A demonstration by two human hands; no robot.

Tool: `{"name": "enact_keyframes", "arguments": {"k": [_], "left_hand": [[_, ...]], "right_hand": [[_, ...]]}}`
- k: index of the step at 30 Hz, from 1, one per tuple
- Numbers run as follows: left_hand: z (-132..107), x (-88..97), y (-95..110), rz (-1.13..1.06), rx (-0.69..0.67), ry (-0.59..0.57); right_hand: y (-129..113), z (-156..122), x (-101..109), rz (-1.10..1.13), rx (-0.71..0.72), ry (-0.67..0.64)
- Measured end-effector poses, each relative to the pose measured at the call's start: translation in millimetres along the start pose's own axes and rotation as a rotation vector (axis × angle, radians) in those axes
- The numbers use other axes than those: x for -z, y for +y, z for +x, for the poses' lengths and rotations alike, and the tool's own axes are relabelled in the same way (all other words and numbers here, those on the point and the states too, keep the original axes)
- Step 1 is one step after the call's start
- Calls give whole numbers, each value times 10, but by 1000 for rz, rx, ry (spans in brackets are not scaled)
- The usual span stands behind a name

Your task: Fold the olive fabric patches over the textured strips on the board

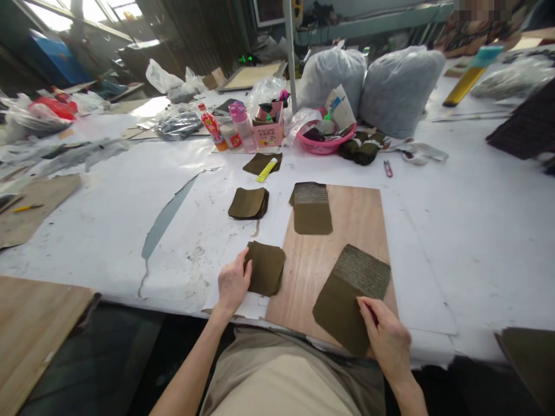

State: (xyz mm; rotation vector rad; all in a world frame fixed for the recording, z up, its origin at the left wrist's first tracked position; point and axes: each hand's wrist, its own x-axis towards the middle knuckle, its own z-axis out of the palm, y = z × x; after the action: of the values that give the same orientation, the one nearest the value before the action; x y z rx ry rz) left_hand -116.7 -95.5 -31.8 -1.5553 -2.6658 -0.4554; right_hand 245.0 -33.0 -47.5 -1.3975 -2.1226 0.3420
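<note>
My right hand (387, 335) pinches the edge of an olive cloth piece (340, 306) between thumb and fingers. That piece has a grey-brown textured band along its far end and lies tilted over a plywood board (299, 277). At the left side of a small stack of olive cloth pieces (266, 268), my left hand (234, 282) has its fingers closed on the edge. The stack overlaps the board's left edge. Another banded cloth piece (313, 218) rests at the board's far left corner. Beyond my left hand sits a second olive stack (246, 203).
A yellow tube (266, 170) lies on dark cloth (251, 164). Farther back stand bottles (211, 128), a pink box (267, 134), a pink basket (323, 145) and stuffed plastic bags (396, 92). Small snips (388, 168) lie right of centre. The white table covering is torn (169, 216) at left.
</note>
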Motion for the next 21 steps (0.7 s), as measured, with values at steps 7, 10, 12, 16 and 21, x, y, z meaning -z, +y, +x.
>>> {"name": "enact_keyframes", "arguments": {"k": [7, 10, 12, 16, 21], "left_hand": [[-39, -19, 7, -5, 1, 78], [-30, -14, -7, -64, 88, 122], [-24, -21, -14, -86, 135, 121], [-42, -42, -15, 33, 59, 78], [-81, 10, -9, 199, -104, 99]], "right_hand": [[-75, 4, 31, 62, -13, -39], [-120, 24, 52, 74, -25, -54], [-135, 31, 55, 76, -43, -56], [-150, 6, 56, 74, -49, -50], [-227, -46, 103, -17, 3, -3]]}}
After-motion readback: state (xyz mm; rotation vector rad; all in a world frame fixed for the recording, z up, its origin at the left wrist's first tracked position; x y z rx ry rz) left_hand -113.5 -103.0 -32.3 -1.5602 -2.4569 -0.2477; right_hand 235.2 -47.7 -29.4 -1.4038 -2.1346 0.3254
